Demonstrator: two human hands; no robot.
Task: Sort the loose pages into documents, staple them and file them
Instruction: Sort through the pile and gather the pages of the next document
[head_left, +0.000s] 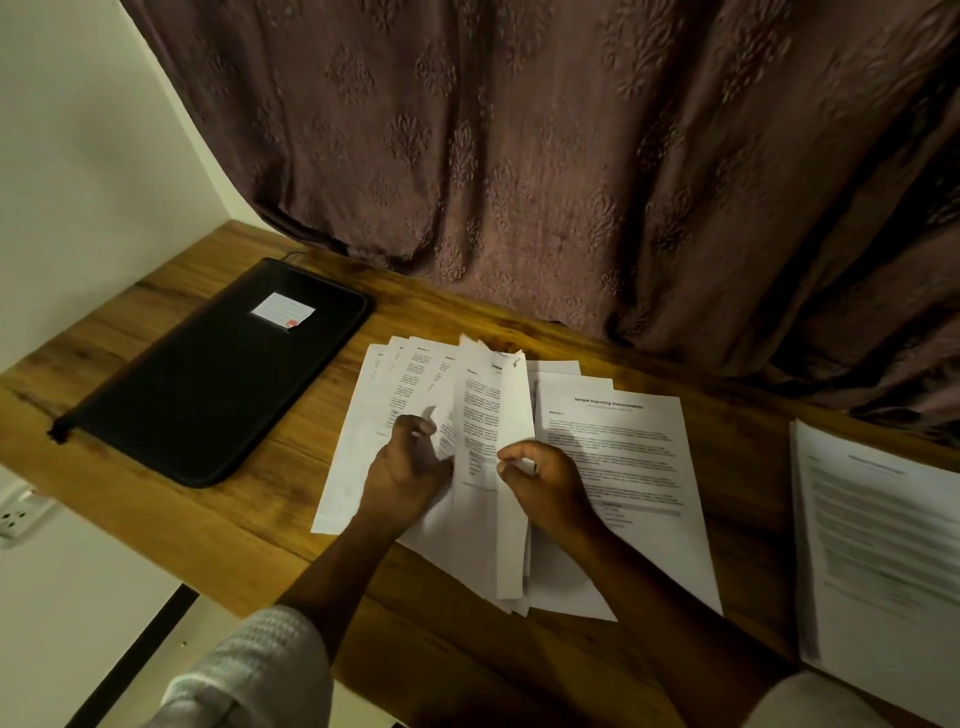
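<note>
Several printed white pages (410, 384) lie fanned out on the wooden desk (208, 525). My right hand (545, 486) pinches the edge of a page (511, 415) that stands lifted and curled over the fan. My left hand (410, 467) sits just left of that page with curled fingers over the fanned sheets; whether it holds one is unclear. To the right lies a flat page headed as an internship document (634, 467). A black zipped file folder (218, 374) with a white label lies at the left of the desk.
A separate stack of printed pages (878, 545) lies at the desk's right edge. A brown patterned curtain (571, 156) hangs behind the desk. A wall socket (15, 514) sits below the desk's left end. No stapler is in view.
</note>
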